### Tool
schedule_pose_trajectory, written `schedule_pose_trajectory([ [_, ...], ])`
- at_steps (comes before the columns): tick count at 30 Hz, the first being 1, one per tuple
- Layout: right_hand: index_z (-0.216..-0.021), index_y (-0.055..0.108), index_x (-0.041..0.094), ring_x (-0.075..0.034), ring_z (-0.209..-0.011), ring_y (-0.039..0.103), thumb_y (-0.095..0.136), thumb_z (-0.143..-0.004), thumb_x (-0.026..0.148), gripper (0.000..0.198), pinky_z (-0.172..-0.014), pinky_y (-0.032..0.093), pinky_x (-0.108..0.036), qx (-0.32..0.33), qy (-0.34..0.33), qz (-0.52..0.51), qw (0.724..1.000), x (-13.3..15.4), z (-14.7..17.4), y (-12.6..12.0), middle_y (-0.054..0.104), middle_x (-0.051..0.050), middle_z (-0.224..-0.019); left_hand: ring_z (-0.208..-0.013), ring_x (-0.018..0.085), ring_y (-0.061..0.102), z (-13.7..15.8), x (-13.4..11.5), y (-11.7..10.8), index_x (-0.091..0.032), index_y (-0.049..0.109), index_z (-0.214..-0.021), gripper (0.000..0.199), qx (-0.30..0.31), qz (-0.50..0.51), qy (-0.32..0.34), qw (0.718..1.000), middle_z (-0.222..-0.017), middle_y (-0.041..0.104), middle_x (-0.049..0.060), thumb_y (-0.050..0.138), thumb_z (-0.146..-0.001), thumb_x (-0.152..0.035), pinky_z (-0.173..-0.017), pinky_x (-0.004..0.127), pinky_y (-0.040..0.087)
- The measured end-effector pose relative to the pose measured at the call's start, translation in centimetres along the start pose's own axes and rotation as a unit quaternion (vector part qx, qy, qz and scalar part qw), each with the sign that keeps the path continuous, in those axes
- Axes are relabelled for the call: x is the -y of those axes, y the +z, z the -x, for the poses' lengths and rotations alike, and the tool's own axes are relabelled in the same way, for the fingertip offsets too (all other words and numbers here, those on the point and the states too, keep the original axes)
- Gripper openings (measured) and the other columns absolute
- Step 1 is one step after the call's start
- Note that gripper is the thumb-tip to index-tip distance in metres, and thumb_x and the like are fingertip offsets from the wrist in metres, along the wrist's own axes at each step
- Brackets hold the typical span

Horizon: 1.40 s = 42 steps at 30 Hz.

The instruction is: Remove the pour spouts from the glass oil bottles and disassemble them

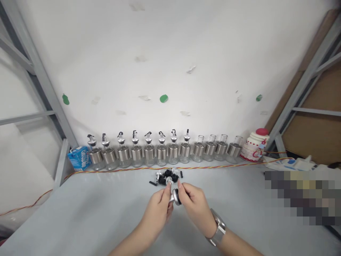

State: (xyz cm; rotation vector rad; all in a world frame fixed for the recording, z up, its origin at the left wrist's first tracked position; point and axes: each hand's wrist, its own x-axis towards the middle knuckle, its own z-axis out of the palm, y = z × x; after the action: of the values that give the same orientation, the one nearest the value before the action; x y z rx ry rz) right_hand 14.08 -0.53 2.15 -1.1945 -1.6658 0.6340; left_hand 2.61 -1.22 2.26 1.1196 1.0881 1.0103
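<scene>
Between my two hands, over the grey table (101,213), is a silver pourer spout (175,197) with a black ring at its right end. My left hand (157,206) is closed on its narrow silver stem. The fingers of my right hand (195,202) pinch the black ring side. Just beyond my fingertips lies a small heap of black and silver pourer parts (167,175), with short black pieces at its edges. Behind it stand glass bottles with steel sleeves (149,152); several on the left carry silver pourers, and the ones on the right have bare necks (224,138).
A blue carton (79,158) stands left of the bottle row, and a cake-shaped jar (256,145) with a red top at its right. A twisted red and yellow wire (213,166) crosses in front of the bottles. Grey metal frames (49,78) flank the white wall.
</scene>
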Motion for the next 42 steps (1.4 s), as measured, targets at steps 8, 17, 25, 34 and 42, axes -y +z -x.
schedule_pose_trajectory([
  [8, -0.052, 0.040, 0.019, -0.013, -0.050, 0.034, 0.036, -0.079, 0.010, 0.029, -0.053, 0.030, -0.027, -0.048, -0.425, 0.252, 0.868, -1.1, -0.3, -2.1, 0.040, 0.000, -0.047, -0.030, 0.005, 0.019, 0.1, 0.4, -0.1, -0.021, 0.030, -0.054, 0.049, 0.059, -0.034, -0.049, 0.997, -0.037, 0.023, -0.011, 0.032, -0.070, -0.067, -0.032, 0.019, 0.016],
  [17, -0.061, 0.041, 0.019, -0.010, -0.048, 0.037, 0.023, -0.090, 0.032, 0.037, -0.048, 0.028, -0.021, 0.062, -0.012, 0.050, 0.997, -0.3, 0.1, 0.4, 0.043, 0.003, -0.052, -0.058, 0.014, 0.044, 0.3, 0.7, -1.8, -0.019, 0.044, -0.067, 0.034, -0.095, -0.370, 0.195, 0.903, -0.061, 0.048, 0.001, 0.022, -0.087, -0.037, -0.057, 0.025, 0.029],
  [25, -0.056, 0.035, 0.019, -0.009, -0.047, 0.034, 0.028, -0.089, 0.034, 0.036, -0.047, 0.026, -0.022, 0.030, -0.011, 0.048, 0.998, -0.8, 0.1, 0.7, 0.038, 0.004, -0.049, -0.043, 0.009, 0.031, -0.6, 1.0, -1.2, -0.020, 0.036, -0.056, 0.042, -0.046, -0.214, 0.074, 0.973, -0.047, 0.033, -0.005, 0.025, -0.081, -0.052, -0.043, 0.021, 0.023],
  [34, -0.062, 0.039, 0.020, -0.012, -0.054, 0.038, 0.032, -0.087, 0.024, 0.026, -0.054, 0.030, -0.025, -0.013, -0.228, 0.085, 0.970, -0.8, -0.4, -2.5, 0.039, 0.001, -0.057, -0.034, 0.003, 0.010, -0.9, -0.9, -3.5, -0.020, 0.029, -0.053, 0.041, 0.176, 0.006, -0.181, 0.968, -0.040, 0.021, -0.011, 0.044, -0.071, -0.053, -0.035, 0.020, 0.005],
  [42, -0.069, 0.045, 0.019, -0.010, -0.050, 0.045, 0.044, -0.082, 0.041, 0.026, -0.052, 0.035, -0.024, 0.093, 0.091, -0.466, 0.875, -0.3, -2.6, -2.5, 0.046, 0.003, -0.057, -0.028, 0.003, 0.015, -1.2, -1.3, -2.9, -0.019, 0.028, -0.048, 0.049, 0.124, 0.042, -0.123, 0.984, -0.033, 0.022, -0.010, 0.040, -0.069, -0.062, -0.033, 0.020, 0.008],
])
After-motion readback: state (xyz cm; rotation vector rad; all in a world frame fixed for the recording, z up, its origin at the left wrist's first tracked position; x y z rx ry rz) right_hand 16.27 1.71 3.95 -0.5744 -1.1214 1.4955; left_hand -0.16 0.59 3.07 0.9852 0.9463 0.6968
